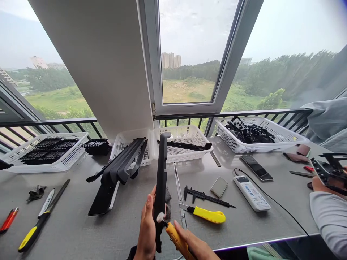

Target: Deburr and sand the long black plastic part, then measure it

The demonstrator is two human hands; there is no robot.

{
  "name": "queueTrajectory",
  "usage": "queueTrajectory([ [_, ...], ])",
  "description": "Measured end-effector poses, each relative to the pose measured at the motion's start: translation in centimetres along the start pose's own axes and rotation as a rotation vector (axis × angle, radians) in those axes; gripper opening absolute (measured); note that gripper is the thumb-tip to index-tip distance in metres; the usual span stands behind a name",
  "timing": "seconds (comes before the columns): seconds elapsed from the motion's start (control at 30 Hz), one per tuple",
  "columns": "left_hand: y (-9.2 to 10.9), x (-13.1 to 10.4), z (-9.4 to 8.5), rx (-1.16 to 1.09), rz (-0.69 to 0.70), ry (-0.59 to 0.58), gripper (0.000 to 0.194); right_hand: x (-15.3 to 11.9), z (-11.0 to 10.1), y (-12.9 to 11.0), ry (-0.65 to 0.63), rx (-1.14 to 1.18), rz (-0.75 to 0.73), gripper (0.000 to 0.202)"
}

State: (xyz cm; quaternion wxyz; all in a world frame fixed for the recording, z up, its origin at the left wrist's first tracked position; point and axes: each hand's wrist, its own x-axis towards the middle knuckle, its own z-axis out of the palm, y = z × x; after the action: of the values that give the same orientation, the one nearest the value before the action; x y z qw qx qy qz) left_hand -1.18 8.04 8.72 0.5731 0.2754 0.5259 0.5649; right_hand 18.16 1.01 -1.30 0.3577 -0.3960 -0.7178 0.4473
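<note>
A long black plastic trim piece [162, 169] stands nearly upright in my left hand [147, 225], whose fingers are wrapped round its lower part. My right hand [196, 243] grips a yellow handheld rotary tool [177, 238]. The tool's round white tip [160, 217] is at the face of the trim piece near its lower end; whether it spins I cannot tell. Behind the trim piece lies a dark grey cloth [168, 202], partly hidden. To the right on the table are a yellow utility knife [208, 214] and a black caliper [207, 198].
White baskets [184, 157] line the window side, several holding black parts. Black trim pieces [119, 164] lean from one basket. A file [40, 220] and red lighter [9, 220] lie left. A white power unit [252, 193] and phone [257, 167] lie right, near another person's sleeve [326, 213].
</note>
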Motion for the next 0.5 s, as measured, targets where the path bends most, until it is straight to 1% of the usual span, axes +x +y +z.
queueTrajectory([
  [0.07,0.5,0.1,-0.5,0.032,0.055,0.062,0.075,0.5,-0.6,0.6,0.032,-0.043,0.012,0.104],
  [0.13,1.0,0.1,-1.3,0.076,0.115,0.124,0.077,1.4,-0.8,1.5,0.105,-0.168,0.07,0.101],
  [0.23,1.4,-0.2,-2.8,0.134,0.156,0.184,0.076,3.1,-0.1,2.8,0.235,-0.433,0.172,0.095],
  [0.33,1.3,-0.8,-4.0,0.149,0.144,0.208,0.073,4.7,1.0,3.2,0.288,-0.554,0.214,0.095],
  [0.4,1.1,-1.4,-4.4,0.137,0.123,0.235,0.072,5.7,1.3,2.8,0.306,-0.581,0.224,0.089],
  [0.5,0.9,-2.1,-4.2,0.103,0.108,0.243,0.069,7.6,1.4,1.6,0.344,-0.617,0.224,0.065],
])
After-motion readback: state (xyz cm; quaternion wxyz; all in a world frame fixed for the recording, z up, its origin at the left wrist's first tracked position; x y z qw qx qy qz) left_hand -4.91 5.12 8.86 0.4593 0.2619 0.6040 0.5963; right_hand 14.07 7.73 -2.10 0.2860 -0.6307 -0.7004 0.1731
